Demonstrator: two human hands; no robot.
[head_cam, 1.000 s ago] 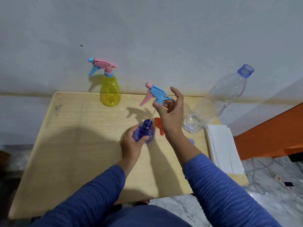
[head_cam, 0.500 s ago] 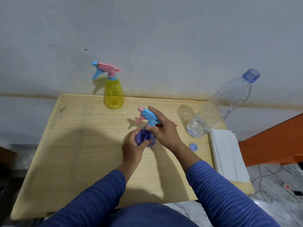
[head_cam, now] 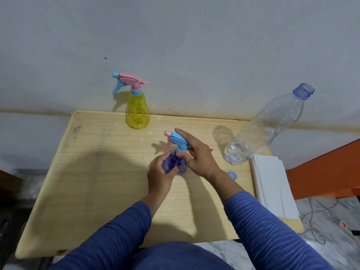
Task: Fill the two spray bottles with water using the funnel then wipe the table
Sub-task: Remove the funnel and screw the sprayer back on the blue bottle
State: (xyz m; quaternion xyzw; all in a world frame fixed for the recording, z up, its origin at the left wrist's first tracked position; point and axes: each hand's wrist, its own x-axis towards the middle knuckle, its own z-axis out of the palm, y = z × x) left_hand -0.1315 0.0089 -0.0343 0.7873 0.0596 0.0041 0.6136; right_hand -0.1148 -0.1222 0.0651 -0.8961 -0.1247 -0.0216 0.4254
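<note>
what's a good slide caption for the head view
Left hand steadies the blue spray bottle while the right hand seats its trigger head.

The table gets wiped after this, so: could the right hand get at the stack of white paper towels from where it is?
Probably yes: the white paper towels lie uncovered at the table's right edge, beside the right hand, which must first release the spray head.

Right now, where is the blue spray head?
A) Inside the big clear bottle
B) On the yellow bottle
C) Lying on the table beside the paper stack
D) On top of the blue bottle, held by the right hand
D: the blue spray head sits on the neck of the blue bottle, with the right hand on it and the left hand gripping the bottle.
</note>
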